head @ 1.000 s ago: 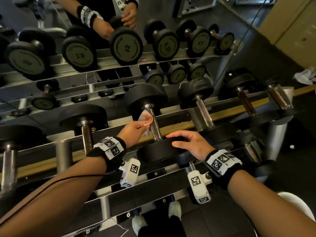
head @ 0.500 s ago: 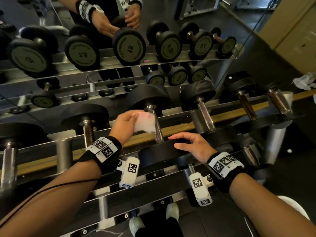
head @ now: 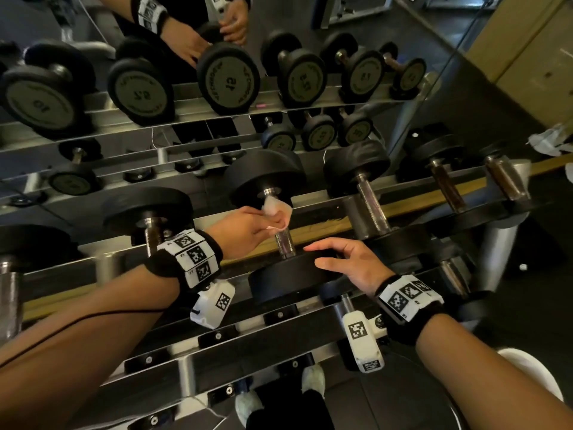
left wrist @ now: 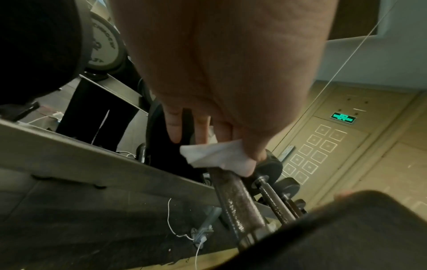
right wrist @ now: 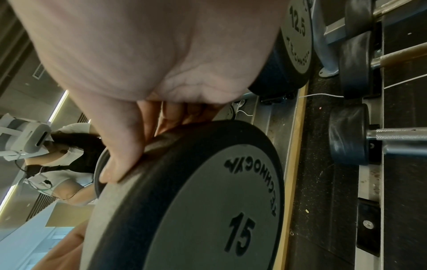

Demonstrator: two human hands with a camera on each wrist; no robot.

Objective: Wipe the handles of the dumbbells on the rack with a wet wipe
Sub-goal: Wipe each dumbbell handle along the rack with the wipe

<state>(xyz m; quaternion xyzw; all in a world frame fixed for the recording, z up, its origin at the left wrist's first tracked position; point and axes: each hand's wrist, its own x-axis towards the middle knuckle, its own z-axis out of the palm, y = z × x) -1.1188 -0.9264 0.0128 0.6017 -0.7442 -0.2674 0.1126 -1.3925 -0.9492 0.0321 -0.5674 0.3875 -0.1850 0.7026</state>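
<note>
A black 15 dumbbell lies across the rack [head: 313,308] in the middle, its metal handle [head: 283,242] [left wrist: 238,206] running away from me. My left hand [head: 248,229] holds a white wet wipe [head: 277,212] [left wrist: 217,156] wrapped round the far part of that handle, thumb and fingers curled over it. My right hand [head: 350,263] rests with spread, fairly straight fingers on the rim of the dumbbell's near weight [head: 291,276] [right wrist: 196,201]; in the right wrist view the thumb [right wrist: 120,155] lies on the rim.
More dumbbells lie on the same rack: one to the left [head: 148,218], several to the right [head: 369,200]. A mirror [head: 217,72] behind doubles the rack and my hands. My feet [head: 313,380] stand under the rack. A crumpled white wipe [head: 548,141] lies far right.
My left hand lifted the wipe off the handle and opened it out, then set it back round the handle further from me. The right hand stayed on the near weight.
</note>
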